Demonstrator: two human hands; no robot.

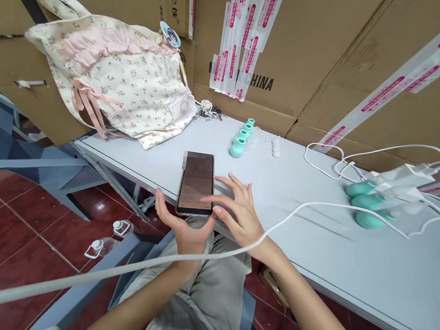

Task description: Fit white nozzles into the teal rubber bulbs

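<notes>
A smartphone (pixel 197 181) with a dark screen lies near the front edge of the table, its upper left corner blurred out. My left hand (pixel 189 234) is at the phone's lower end, with thumb and fingers spread to either side; I cannot tell whether they touch it. Over the lower right of the screen reaches a finger of my right hand (pixel 241 217), whose other fingers are spread above the table beside the phone. Nothing is held in the right hand. Behind the phone stands a row of small teal rounded pieces (pixel 237 148), with small clear pieces (pixel 275 146) to their right.
A floral cloth bag (pixel 134 76) leans on cardboard boxes (pixel 297 50) at the back. A white cable (pixel 166 258) crosses in front of my forearms. Teal and white devices (pixel 370 200) with cables stand at the right. Plastic bottles (pixel 104 248) are on the floor.
</notes>
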